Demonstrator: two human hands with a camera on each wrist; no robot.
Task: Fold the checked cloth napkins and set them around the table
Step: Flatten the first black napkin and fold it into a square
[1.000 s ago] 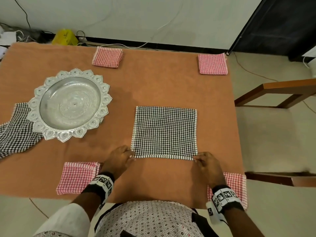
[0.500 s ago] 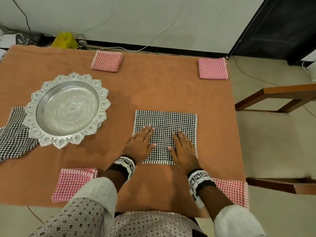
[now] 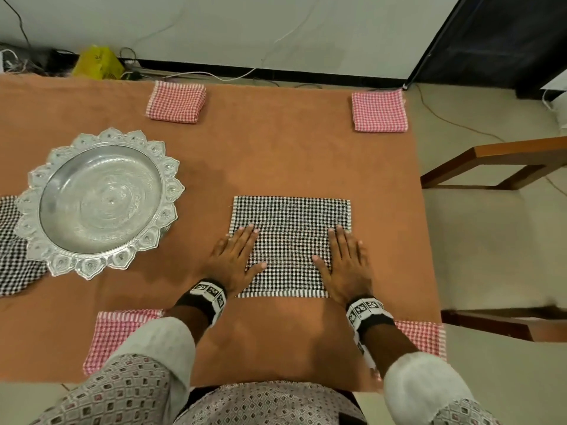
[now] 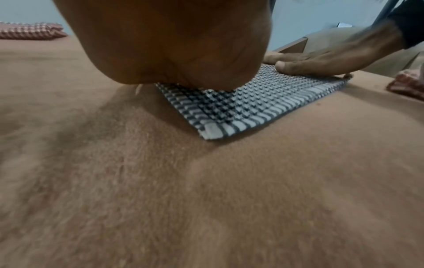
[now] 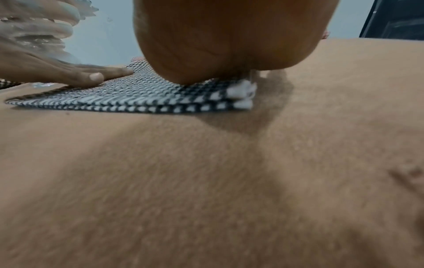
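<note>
A: Surface?
B: Table (image 3: 276, 154) under an orange-brown cover, white wall behind; chair (image 3: 497, 167) at its right side.

A: Item in work?
B: One black checked napkin (image 3: 291, 240), folded double (two layers show at the corner in the right wrist view), flat near the front edge.

A: Hands?
B: Left hand (image 3: 236, 259) flat on its left edge, right hand (image 3: 345, 262) flat on its right edge; fingers straight, pressing, gripping nothing.

A: Other stock?
B: Four folded red napkins: far left (image 3: 176, 101), far right (image 3: 379, 110), near left (image 3: 118, 332), near right (image 3: 425, 335). Silver tray (image 3: 98, 200); a loose black checked cloth (image 3: 12, 265) partly under it.
</note>
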